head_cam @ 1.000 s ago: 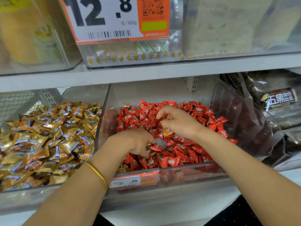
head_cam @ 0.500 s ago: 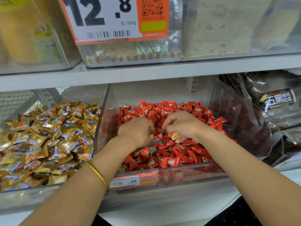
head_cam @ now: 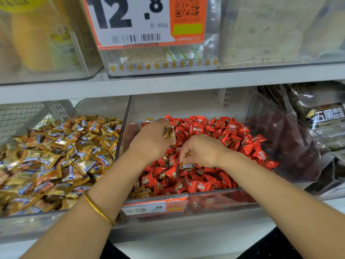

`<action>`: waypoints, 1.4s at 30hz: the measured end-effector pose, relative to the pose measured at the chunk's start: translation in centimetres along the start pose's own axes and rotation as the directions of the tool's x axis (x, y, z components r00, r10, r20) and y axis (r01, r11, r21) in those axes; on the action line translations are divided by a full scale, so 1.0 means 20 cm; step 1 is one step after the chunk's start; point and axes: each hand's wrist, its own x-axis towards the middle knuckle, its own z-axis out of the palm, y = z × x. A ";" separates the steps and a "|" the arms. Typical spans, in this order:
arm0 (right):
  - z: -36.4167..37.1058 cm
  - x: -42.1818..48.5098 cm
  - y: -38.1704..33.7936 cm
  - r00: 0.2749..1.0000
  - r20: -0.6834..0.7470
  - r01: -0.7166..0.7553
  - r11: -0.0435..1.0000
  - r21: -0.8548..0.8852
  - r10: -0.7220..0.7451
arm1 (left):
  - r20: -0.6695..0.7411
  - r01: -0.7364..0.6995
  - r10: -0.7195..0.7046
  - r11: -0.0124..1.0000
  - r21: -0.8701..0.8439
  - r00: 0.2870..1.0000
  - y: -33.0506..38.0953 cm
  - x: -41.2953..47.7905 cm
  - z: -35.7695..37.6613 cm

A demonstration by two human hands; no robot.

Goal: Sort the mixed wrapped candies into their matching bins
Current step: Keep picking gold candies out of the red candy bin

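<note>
The left hand (head_cam: 155,140) is curled round some gold candies (head_cam: 168,132) over the red candies (head_cam: 224,135) in the middle bin (head_cam: 214,191) — further back than before. The right hand (head_cam: 203,151), just beside it, now pinches a gold-blue candy (head_cam: 188,166) lying on the red pile.

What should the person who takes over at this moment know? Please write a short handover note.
Left hand: holds gold-wrapped candies in its grip, above the red bin.
Right hand: pinches one gold-and-blue candy on the red candies.
Done: these strays are in hand, not yet in the gold bin at left.
Left: carry them over; more gold strays lie at the red bin's front left corner.
</note>
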 end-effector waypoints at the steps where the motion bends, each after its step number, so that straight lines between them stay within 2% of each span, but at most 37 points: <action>1: 0.01 0.00 -0.01 0.999 0.040 0.026 0.999 -0.037 -0.025 | -0.002 0.004 -0.005 1.000 -0.027 1.000 0.00 0.00 0.00; 6: 0.05 0.05 -0.01 0.994 0.105 0.021 0.925 -0.380 0.021 | 0.018 0.052 -0.049 0.976 -0.211 0.999 0.00 -0.01 -0.01; 8: 0.08 0.06 -0.01 0.997 0.077 0.023 0.903 -0.429 0.012 | 0.020 0.055 -0.052 0.967 -0.248 0.998 0.00 -0.02 -0.02; 10: 0.08 0.07 0.01 0.999 0.053 0.011 0.928 -0.373 0.010 | 0.031 0.064 -0.057 0.960 -0.274 0.998 0.01 -0.03 -0.03; 11: 0.08 0.07 0.03 0.999 0.041 -0.014 0.959 -0.281 0.026 | 0.042 0.067 -0.057 0.950 -0.304 0.997 0.01 -0.04 -0.04; 13: 0.03 0.05 0.06 0.996 -0.039 -0.076 0.995 0.061 0.078 | 0.068 0.077 -0.055 0.916 -0.395 0.996 0.02 -0.07 -0.06; 14: -0.01 0.03 0.06 0.987 -0.106 -0.088 0.954 0.288 0.123 | 0.084 0.092 -0.061 0.887 -0.452 0.995 0.03 -0.09 -0.08; 15: -0.05 -0.01 0.05 0.970 -0.159 -0.080 0.858 0.508 0.185 | 0.103 0.112 -0.069 0.850 -0.515 0.992 0.03 -0.12 -0.11; 17: -0.11 -0.08 0.01 0.944 -0.136 -0.068 0.581 0.811 0.300 | 0.150 0.139 -0.055 0.757 -0.638 0.987 0.04 -0.18 -0.16; 19: -0.14 -0.14 -0.04 0.955 -0.039 -0.080 0.386 0.919 0.293 | 0.205 0.161 -0.013 0.671 -0.723 0.979 0.04 -0.24 -0.21; 22: -0.18 -0.17 -0.21 0.985 0.039 -0.075 0.211 0.975 0.168 | 0.243 0.188 0.008 0.610 -0.770 0.970 0.00 -0.33 -0.32; 24: -0.21 -0.16 -0.36 0.997 0.040 -0.049 0.136 0.990 0.069 | 0.204 0.180 -0.028 0.598 -0.781 0.979 -0.08 -0.37 -0.39; 26: -0.24 -0.12 -0.52 1.000 0.026 -0.026 0.168 0.985 -0.001 | 0.102 0.153 -0.117 0.622 -0.768 0.988 -0.18 -0.40 -0.45; 28: -0.24 -0.04 -0.69 1.000 0.017 -0.015 0.279 0.960 -0.005 | -0.054 0.124 -0.217 0.723 -0.679 0.975 -0.29 -0.40 -0.49; 30: -0.22 0.07 -0.85 0.999 -0.006 -0.008 0.416 0.909 0.033 | -0.233 0.134 -0.287 0.849 -0.511 0.929 -0.41 -0.37 -0.52; 31: -0.22 0.12 -0.91 1.000 -0.012 -0.001 0.473 0.881 0.024 | -0.277 0.159 -0.298 0.888 -0.432 0.914 -0.45 -0.35 -0.53; 33: -0.20 0.20 -1.00 0.999 0.033 -0.010 0.535 0.845 -0.034 | -0.261 0.164 -0.248 0.938 -0.304 0.933 -0.52 -0.33 -0.55; 35: -0.20 0.25 -1.02 0.994 0.092 -0.052 0.497 0.866 -0.057 | -0.203 0.143 -0.206 0.947 -0.287 0.957 -0.54 -0.35 -0.56; 37: -0.19 0.25 -0.98 0.996 0.090 -0.079 0.437 0.896 -0.004 | -0.204 0.126 -0.173 0.966 -0.224 0.964 -0.53 -0.38 -0.56; 39: -0.19 0.21 -0.89 0.997 0.041 -0.065 0.398 0.915 0.069 | -0.283 0.079 -0.121 0.985 -0.152 0.951 -0.53 -0.39 -0.55; 42: -0.18 0.11 -0.70 0.980 -0.139 0.085 0.338 0.937 0.140 | -0.355 -0.038 -0.011 0.991 -0.131 0.935 -0.48 -0.38 -0.53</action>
